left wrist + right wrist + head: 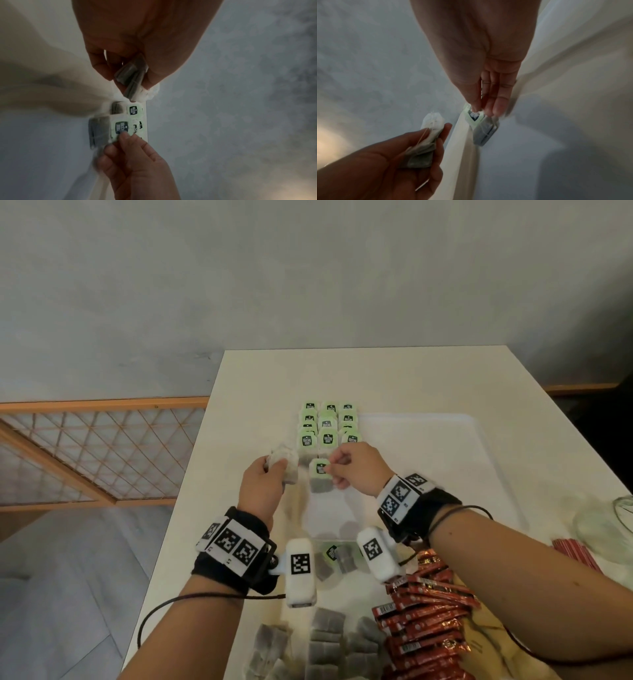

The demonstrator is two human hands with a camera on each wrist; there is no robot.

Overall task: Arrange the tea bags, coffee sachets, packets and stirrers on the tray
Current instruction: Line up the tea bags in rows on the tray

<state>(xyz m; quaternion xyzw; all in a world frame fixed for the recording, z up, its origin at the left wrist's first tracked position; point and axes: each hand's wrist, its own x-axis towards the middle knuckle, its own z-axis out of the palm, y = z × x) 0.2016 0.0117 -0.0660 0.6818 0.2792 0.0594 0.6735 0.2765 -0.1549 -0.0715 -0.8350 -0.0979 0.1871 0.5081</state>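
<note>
A white tray [479, 433] lies on the white table. Rows of tea bags with green tags [328, 424] fill its far left corner. My right hand [354, 470] pinches the green tag of one tea bag [320, 479], which hangs just in front of those rows. In the right wrist view my right hand [485, 108] holds that tea bag [483, 128] by its tag above the tray. My left hand [267, 481] grips a small bunch of tea bags [286, 462] left of the tray; the left wrist view shows the bunch [132, 79] held between thumb and fingers.
Loose tea bags [325, 642] lie near the table's front edge, and a few more [337, 556] sit between my wrists. A heap of red sachets [424, 618] lies front right. A clear glass jar [616, 522] and red sticks [579, 553] are at the right edge.
</note>
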